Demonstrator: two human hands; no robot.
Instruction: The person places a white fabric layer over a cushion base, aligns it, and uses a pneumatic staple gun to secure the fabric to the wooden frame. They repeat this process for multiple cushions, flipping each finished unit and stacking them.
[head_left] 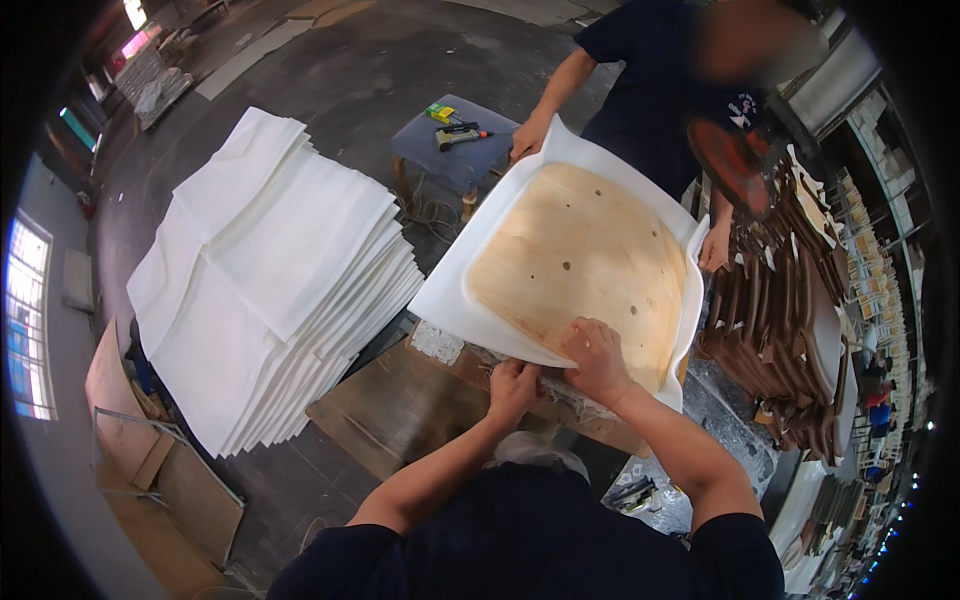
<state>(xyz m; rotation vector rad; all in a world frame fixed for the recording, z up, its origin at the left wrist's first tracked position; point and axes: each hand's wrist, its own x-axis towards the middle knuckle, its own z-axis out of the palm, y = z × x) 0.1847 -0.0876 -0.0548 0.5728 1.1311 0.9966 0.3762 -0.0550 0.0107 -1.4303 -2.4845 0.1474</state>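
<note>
The wooden panel [590, 250] lies on a white foam sheet [445, 288]. At its 6 o'clock edge, the right hand [598, 362] has bent fingers on the wood; at 7, the left hand [513, 389] is curled by the foam; I cannot tell whether either pinches. A co-worker's hands [531, 137] grasp the foam at 11 and 3.

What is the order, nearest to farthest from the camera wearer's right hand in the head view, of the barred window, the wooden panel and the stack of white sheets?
1. Wooden panel: directly under the right hand.
2. Stack of white sheets: to the left, beyond the panel.
3. Barred window: at the far left, in the wall.
</note>
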